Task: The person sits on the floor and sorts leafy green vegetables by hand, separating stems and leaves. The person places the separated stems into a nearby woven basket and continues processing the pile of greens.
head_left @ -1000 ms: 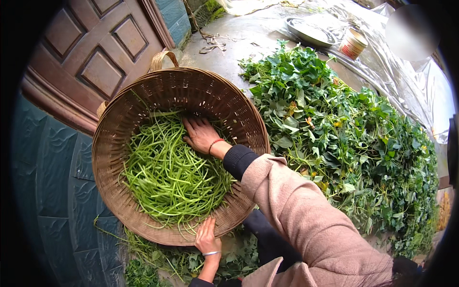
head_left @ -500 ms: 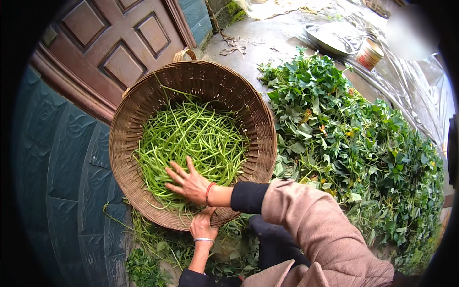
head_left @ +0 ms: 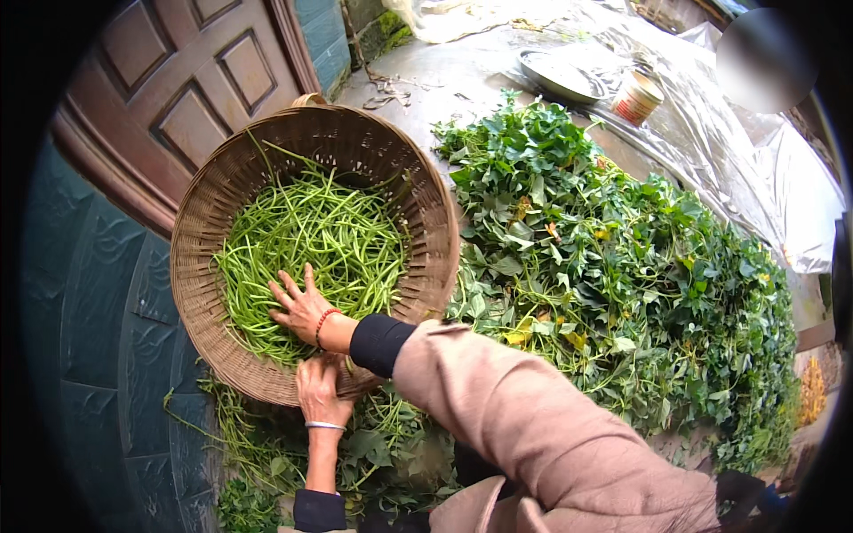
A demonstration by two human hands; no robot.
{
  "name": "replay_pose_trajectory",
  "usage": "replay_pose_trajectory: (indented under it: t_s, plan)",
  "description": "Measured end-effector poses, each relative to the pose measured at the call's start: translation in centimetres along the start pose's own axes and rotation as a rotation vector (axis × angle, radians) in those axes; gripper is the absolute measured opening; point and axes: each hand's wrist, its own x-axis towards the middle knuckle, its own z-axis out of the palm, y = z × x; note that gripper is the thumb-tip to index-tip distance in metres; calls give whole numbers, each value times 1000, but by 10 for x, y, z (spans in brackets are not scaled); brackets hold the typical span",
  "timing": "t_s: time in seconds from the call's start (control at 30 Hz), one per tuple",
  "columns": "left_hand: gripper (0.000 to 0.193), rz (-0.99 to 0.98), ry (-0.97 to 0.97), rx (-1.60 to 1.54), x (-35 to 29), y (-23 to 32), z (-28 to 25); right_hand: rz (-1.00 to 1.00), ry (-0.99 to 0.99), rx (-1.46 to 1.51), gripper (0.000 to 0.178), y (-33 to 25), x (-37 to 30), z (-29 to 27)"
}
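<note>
A round, deep wicker basket (head_left: pixel 430 258) holds a heap of long, thin green leaf stalks (head_left: pixel 315 218). On the near part of the heap lies my right hand (head_left: pixel 302 309), fingers spread and pointing left, a red beaded bracelet at its wrist. It presses on the stalks without closing round them. Just below it, my left hand (head_left: pixel 322 391), with a pale bangle, grips the basket's near rim; part of its fingers is hidden by the rim and my right wrist. The basket is tilted toward me.
A big pile of leafy green vines (head_left: pixel 613 275) spreads to the right, with more vines (head_left: pixel 382 444) under the basket's near side. At the left are a brown panelled door (head_left: pixel 191 98) and dark blue wall tiles (head_left: pixel 98 293). A metal basin (head_left: pixel 562 78), a tin (head_left: pixel 637 98) and plastic sheeting (head_left: pixel 711 169) lie at the far right.
The basket, hands and surroundings have all shifted left and slightly up in view. My right hand still rests on the stalks, and my left hand stays at the rim.
</note>
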Motion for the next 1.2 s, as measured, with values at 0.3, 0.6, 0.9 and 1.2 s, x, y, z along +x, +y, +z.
replay_pose_trajectory:
  t_s: [0.3,0.6,0.9,1.2]
  plan:
    - [41,-16,22,236,57,-45,-38,165,654,335,45,78,-153,-124]
    - [58,-70,-40,407,108,-81,-28,1003,-50,52,72,174,-463,-11]
    - [83,-231,24,-180,72,-29,-53,1363,9,-136,108,413,-498,-3]
    - [59,-538,-196,-1273,-1,135,-37,1255,105,155,77,279,-480,30]
